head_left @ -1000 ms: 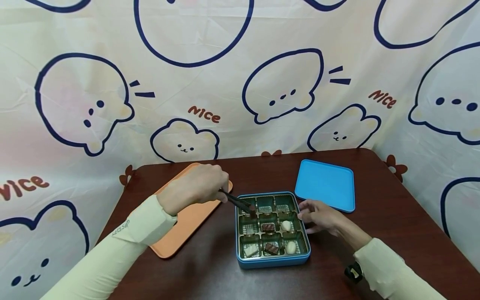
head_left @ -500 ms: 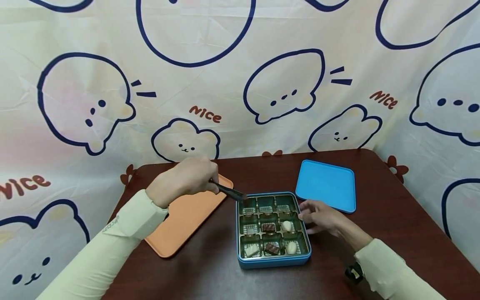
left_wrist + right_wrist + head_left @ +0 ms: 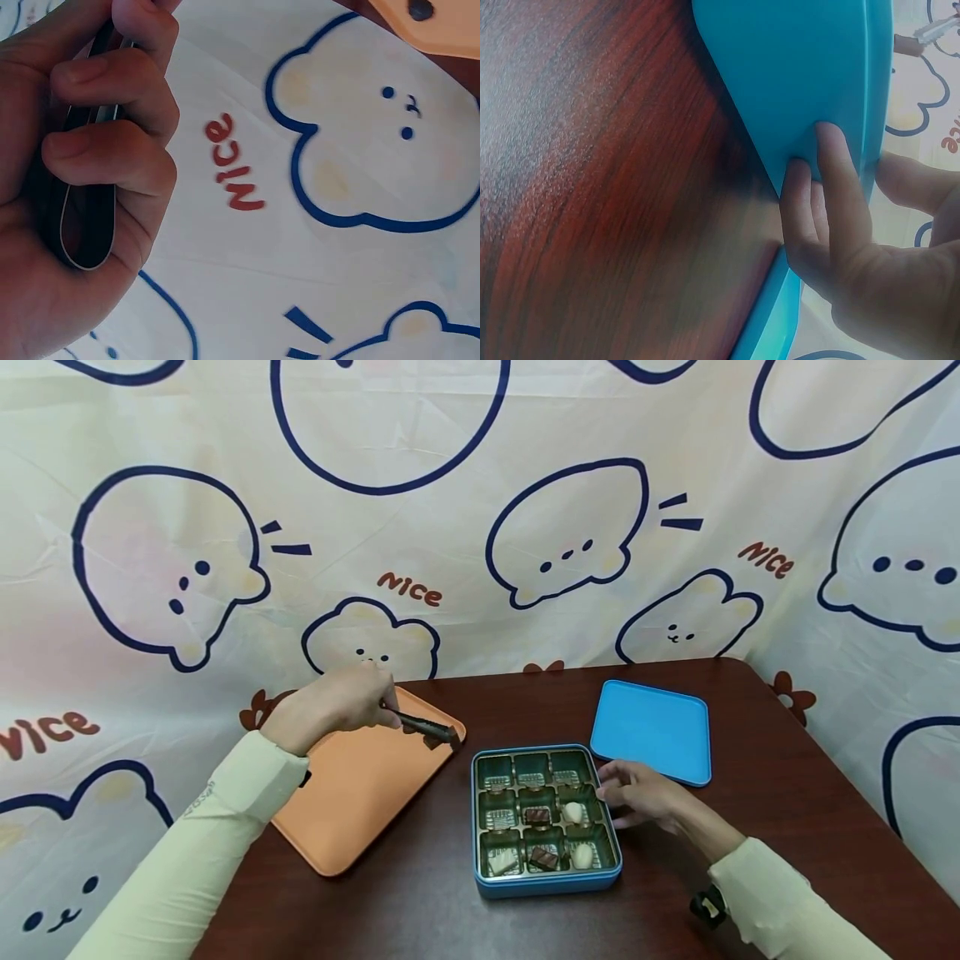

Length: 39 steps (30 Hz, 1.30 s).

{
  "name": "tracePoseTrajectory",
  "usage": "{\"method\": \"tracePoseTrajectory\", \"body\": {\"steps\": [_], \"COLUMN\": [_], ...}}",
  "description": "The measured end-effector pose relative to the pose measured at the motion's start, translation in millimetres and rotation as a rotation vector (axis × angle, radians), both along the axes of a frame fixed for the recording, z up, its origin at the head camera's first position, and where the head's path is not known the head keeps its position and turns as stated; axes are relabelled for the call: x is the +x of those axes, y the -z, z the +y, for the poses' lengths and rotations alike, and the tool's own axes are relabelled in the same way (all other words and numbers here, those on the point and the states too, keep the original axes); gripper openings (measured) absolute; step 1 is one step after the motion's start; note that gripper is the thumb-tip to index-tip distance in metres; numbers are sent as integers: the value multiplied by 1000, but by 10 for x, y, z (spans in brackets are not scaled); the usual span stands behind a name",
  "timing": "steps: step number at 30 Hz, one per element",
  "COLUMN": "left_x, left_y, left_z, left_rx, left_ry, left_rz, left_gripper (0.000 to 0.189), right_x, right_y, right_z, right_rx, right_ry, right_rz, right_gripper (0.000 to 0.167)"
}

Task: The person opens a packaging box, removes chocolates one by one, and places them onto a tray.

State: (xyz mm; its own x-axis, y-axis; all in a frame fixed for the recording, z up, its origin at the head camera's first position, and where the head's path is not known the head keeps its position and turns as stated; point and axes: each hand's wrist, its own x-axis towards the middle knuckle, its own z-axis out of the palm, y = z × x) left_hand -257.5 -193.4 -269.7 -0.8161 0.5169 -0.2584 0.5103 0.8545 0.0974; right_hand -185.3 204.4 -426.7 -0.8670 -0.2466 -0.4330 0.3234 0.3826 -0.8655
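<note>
My left hand grips black tongs, whose looped end shows in the left wrist view. Their tips hang over the right edge of the orange tray; a small brown piece seems to be at the tips, its outline unclear. On the table is a blue chocolate box with a gold divided insert. Two dark chocolates, a white square piece and two white rounded ones lie in separate compartments. My right hand holds the box's right side, thumb by the rim, fingers against the wall.
A blue lid lies flat at the back right, close behind the box. The brown table ends at a printed curtain. In the left wrist view, a dark round spot shows on the orange tray.
My left hand has drawn the tongs out from over the box's back left compartment, leftward to above the orange tray. The right hand and the box stay in place.
</note>
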Motion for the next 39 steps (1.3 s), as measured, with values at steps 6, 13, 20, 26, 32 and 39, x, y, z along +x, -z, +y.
{"method": "tracePoseTrajectory", "body": {"steps": [6, 13, 20, 26, 32, 39], "left_x": [-86, -121, -134, -139, -148, -176], "left_y": [81, 173, 302, 350, 384, 395], "left_z": [-144, -274, -394, -456, -459, -402], "left_rx": [-27, -29, -104, -150, -162, -173], "left_ry": [-65, -97, -150, -160, -164, -164], "left_rz": [-12, -53, -64, -51, -42, -71], "left_gripper": [10, 14, 11, 12, 12, 12], "right_x": [4, 5, -6, -7, -7, -1], "right_y": [-6, -11, -18, -20, -13, -20], "right_z": [-4, -1, -7, -14, -13, -9], "right_rx": [2, 6, -3, 0, 3, -8], "right_ry": [2, 7, 11, 19, 24, 11], "right_rz": [-1, -4, -6, -11, -14, -10], "right_gripper": [48, 48, 46, 46, 46, 47]}}
